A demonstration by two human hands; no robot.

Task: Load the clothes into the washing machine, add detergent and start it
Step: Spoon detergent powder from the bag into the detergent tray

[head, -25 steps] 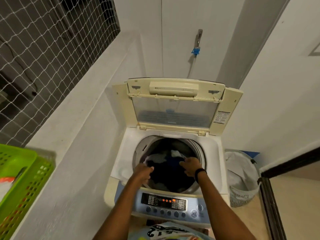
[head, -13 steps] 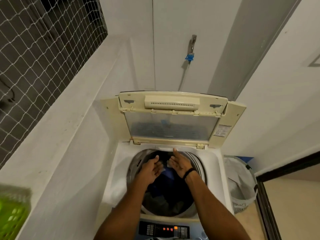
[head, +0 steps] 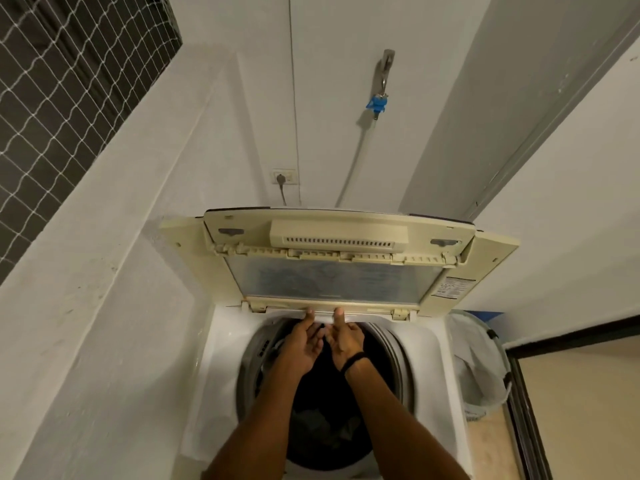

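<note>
Hands [head: 325,342] at lid [head: 329,282] edge — clothes [head: 329,431] below

White walls [head: 225,140] all round; netted window [head: 69,81] up left of the hands, wall socket [head: 284,177] and tap [head: 382,84] beyond them.

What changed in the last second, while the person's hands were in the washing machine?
Both hands left the clothes in the drum and moved up and back. Now the left hand and right hand reach the lower edge of the raised lid, fingertips touching it, nothing held. The view tilted up too. The lid stayed up, the clothes stayed in the drum, and the hamper stayed at the right.
</note>
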